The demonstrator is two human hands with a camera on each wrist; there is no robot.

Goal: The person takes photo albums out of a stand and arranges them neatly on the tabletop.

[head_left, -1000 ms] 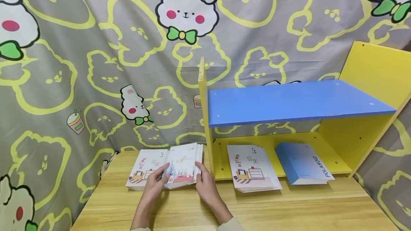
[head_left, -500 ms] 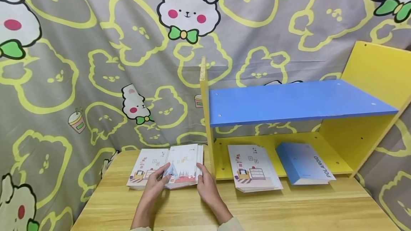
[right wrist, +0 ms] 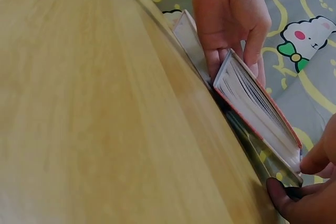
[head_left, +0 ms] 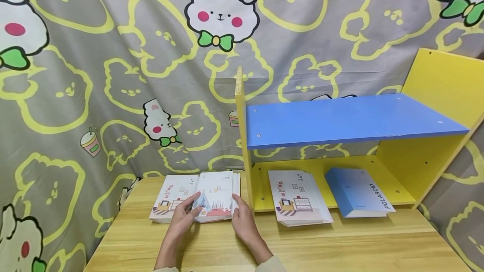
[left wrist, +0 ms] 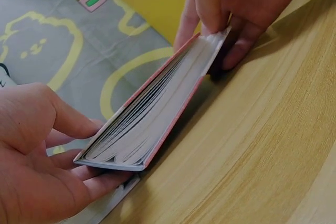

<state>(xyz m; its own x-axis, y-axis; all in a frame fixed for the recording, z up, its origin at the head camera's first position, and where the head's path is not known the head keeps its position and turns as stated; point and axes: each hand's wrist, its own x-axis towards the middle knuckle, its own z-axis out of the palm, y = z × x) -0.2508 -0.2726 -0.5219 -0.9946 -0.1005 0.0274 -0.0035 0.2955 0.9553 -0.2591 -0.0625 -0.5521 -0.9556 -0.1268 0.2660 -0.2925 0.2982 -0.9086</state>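
Note:
Between both hands is a white photo album with a blue tent and red rug drawn on its cover. My left hand grips its left edge, thumb on the cover and fingers beneath, as the left wrist view shows. At the opposite edge my right hand pinches the cover side. Seen from its end in the left wrist view, the album is held tilted above the wooden table, its pages slightly fanned. Directly left lies another white album with an armchair drawing, partly covered by my left hand.
A yellow shelf unit with a blue board stands to the right. On its lower yellow panel lie a white album and a blue album lettered POLAROID, both jutting past the front edge. A patterned grey curtain hangs behind.
The held album's far edge has dipped slightly, so its cover lies a little flatter. Both hands keep their grip in nearly the same place. The head view shifted slightly early on.

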